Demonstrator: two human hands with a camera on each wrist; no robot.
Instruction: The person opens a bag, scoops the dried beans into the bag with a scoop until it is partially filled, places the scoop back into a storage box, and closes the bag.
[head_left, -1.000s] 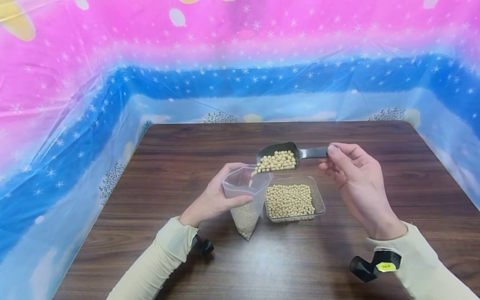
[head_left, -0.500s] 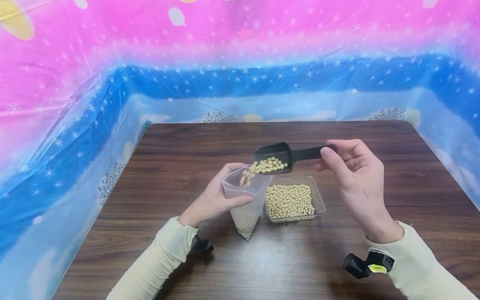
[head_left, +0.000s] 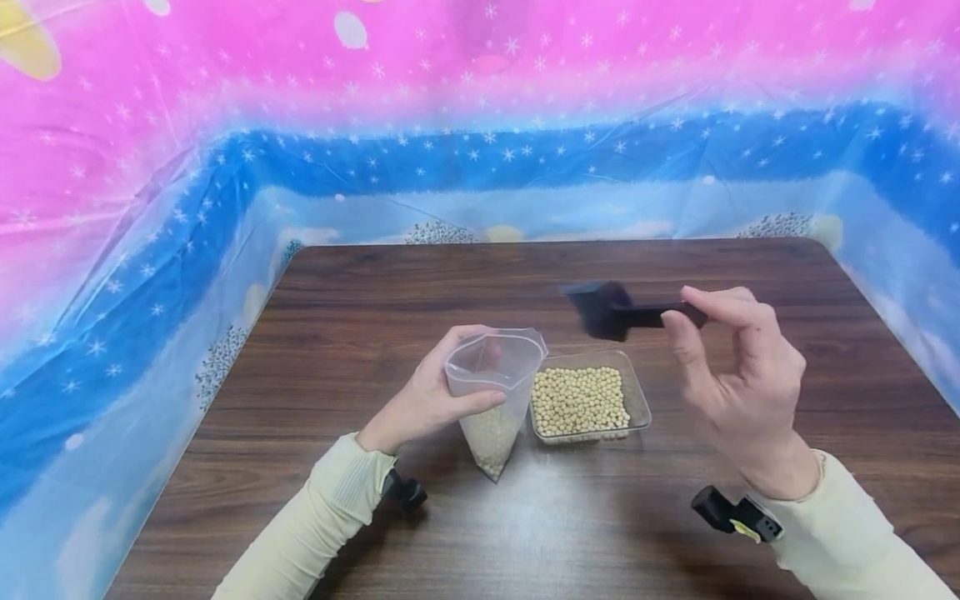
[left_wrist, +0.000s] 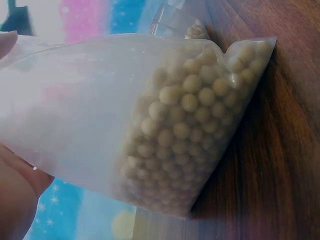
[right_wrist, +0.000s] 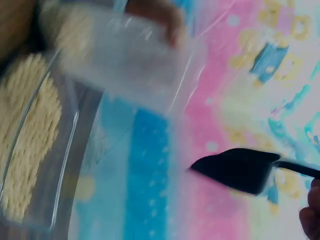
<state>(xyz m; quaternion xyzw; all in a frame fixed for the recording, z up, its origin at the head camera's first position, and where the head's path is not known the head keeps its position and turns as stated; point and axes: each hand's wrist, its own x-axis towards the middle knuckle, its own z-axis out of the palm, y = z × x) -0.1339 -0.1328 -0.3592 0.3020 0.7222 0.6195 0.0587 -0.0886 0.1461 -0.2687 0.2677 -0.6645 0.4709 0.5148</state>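
My left hand (head_left: 431, 392) grips a frosted plastic bag (head_left: 513, 400) near its top, thumb across the front, and keeps its mouth spread. Round pale beans (left_wrist: 185, 115) fill the bag's lower part, seen large in the left wrist view; its bottom corner is at the table. My right hand (head_left: 750, 375) pinches the handle of a black scoop (head_left: 603, 312) between thumb and fingers. The scoop is blurred and hangs above the clear tub, right of the bag. Tilted in the right wrist view, the scoop (right_wrist: 237, 170) shows no beans.
Just right of the bag, a clear plastic tub (head_left: 639, 400) holds many more of the same beans (head_left: 581, 400). Everything stands on a dark wood-grain table (head_left: 375, 283). A pink and blue patterned cloth (head_left: 480, 158) hangs round its far and side edges.
The scoop poured its beans into the bag, then tipped over and swung right, away from the bag's mouth. My right hand moved right with it; my left hand and the bag stayed put.
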